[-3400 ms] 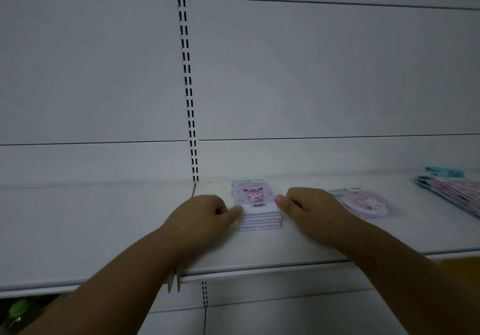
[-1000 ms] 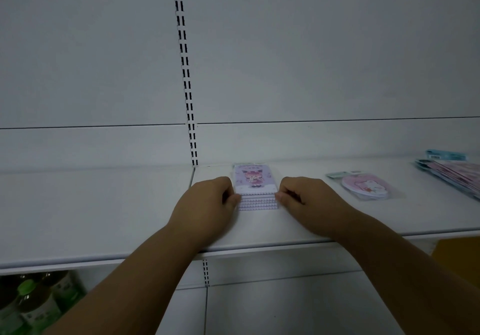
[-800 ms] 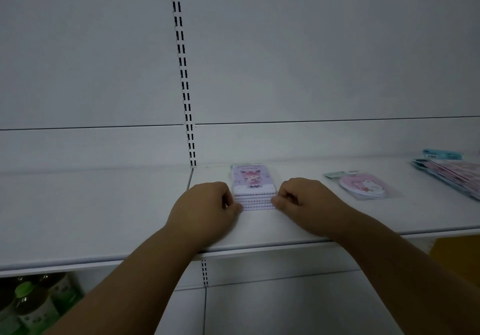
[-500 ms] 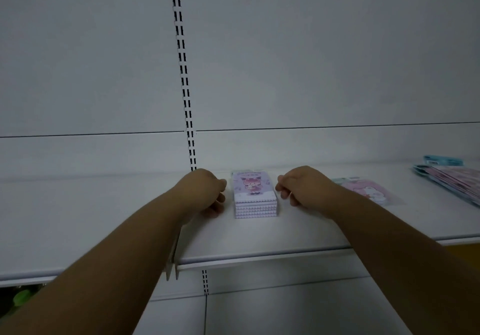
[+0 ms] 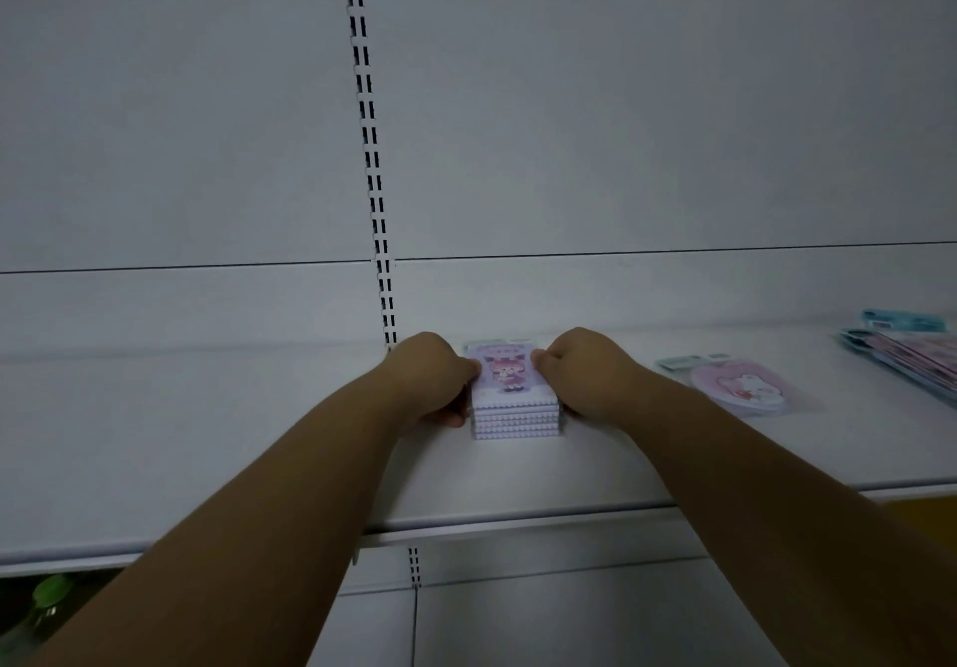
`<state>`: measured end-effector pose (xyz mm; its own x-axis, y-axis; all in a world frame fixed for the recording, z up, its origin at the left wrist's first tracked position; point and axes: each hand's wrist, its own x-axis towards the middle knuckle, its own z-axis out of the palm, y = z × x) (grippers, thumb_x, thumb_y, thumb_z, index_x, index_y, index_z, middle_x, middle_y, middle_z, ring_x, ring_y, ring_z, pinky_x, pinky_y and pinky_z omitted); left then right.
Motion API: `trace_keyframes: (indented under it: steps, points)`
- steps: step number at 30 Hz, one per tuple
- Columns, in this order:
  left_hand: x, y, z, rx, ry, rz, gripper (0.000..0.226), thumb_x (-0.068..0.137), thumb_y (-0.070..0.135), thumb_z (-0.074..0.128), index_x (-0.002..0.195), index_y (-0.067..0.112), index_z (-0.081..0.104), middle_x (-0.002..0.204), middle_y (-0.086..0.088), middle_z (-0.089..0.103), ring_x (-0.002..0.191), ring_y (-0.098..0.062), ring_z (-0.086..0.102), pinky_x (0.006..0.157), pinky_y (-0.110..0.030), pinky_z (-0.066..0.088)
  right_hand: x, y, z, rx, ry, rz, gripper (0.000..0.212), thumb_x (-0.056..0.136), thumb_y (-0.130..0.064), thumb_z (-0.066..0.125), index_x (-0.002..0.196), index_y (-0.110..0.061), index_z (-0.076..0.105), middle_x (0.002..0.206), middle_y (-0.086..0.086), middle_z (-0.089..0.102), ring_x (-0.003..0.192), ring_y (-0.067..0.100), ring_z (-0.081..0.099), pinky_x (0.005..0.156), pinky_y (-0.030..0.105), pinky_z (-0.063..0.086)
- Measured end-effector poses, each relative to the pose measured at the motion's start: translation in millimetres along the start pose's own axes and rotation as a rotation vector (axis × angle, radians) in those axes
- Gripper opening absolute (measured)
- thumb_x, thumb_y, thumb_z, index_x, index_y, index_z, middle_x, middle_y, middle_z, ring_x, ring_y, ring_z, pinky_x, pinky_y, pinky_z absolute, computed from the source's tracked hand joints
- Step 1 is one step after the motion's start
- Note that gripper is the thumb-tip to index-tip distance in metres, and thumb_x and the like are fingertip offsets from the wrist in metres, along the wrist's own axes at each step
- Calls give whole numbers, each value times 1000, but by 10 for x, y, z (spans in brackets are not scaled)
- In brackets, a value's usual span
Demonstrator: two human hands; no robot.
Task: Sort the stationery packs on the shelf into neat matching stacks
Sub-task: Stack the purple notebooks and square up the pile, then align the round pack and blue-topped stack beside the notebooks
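Observation:
A squared stack of purple stationery packs with a pink-haired cartoon figure on top lies on the white shelf, near the back. My left hand holds its left side with curled fingers, thumb low against the stack. My right hand holds the right side the same way. To the right lies a small pile of round pink packs. At the far right edge a fanned pile of pink and teal packs lies loosely.
A slotted upright runs down the white back panel just left of the stack. The shelf's front lip crosses below my forearms. Green-capped bottles show under the shelf at the bottom left.
Half a second ago both hands were off the purple stack, slightly apart from it. Now they have closed in against its two sides. The stack looks pushed back and squared compared with earlier.

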<state>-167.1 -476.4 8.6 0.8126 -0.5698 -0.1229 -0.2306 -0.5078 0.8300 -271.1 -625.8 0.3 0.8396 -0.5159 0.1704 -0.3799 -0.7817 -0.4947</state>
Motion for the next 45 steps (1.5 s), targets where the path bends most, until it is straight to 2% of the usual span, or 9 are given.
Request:
trace_keyframes:
  steps: [11,16,22,24,29,34,37,39,45]
  points:
    - [-18,10,20,110,-19,45,30,98,21,50,74,4,57,74,-21,72,68,-36,72,77,-45,60,-53,-55,-45,79,-21,92,48,99,-34,44,60,-7,47,55,8,46,51,18,42,52,29,36]
    - [-19,62,38,162,-7,75,24,94,17,53,74,5,57,69,-11,67,57,-24,68,59,-32,62,-106,-81,-92,250,-43,213,45,99,-32,46,81,5,63,83,32,70,66,39,66,70,41,58]
    - [-24,87,30,181,-57,74,32,97,12,48,67,5,55,50,-8,66,43,-19,64,45,-24,56,-114,-139,-91,262,-28,254,22,93,-23,54,88,-3,64,91,20,70,72,30,70,71,41,62]
    - [-48,75,26,184,-67,92,31,97,13,48,69,4,57,56,-9,68,49,-22,66,54,-28,60,-134,-132,-83,289,-11,268,27,94,-24,53,96,0,65,93,21,71,78,32,71,73,43,61]
    - [-127,41,-60,237,58,166,29,97,23,47,76,5,57,67,-10,63,64,-28,68,61,-34,59,-274,-65,-142,216,115,217,44,98,-29,45,96,11,65,91,25,70,79,36,67,83,47,56]
    - [-405,114,50,517,358,523,25,95,30,45,89,14,64,83,-2,63,78,-21,60,64,-29,43,-486,191,-436,114,234,117,39,95,-26,51,94,10,65,94,27,68,87,39,65,76,45,53]
    - [-579,301,344,438,291,647,21,94,28,47,94,18,65,91,1,64,83,-17,57,74,-32,47,-593,445,-726,14,261,113,32,91,-26,58,89,4,69,83,17,70,76,27,66,65,30,49]
    - [-623,453,590,442,224,669,21,94,26,47,94,19,66,92,2,65,83,-14,57,76,-30,48,-612,668,-929,-21,271,132,30,89,-24,60,90,5,69,83,20,70,77,31,67,70,34,52]
    - [-470,860,1327,414,28,532,28,91,26,53,94,5,71,95,-12,72,86,-23,65,71,-30,49,-560,1410,-1258,-140,213,200,23,87,-33,64,90,-11,71,94,6,69,82,19,61,70,29,46]
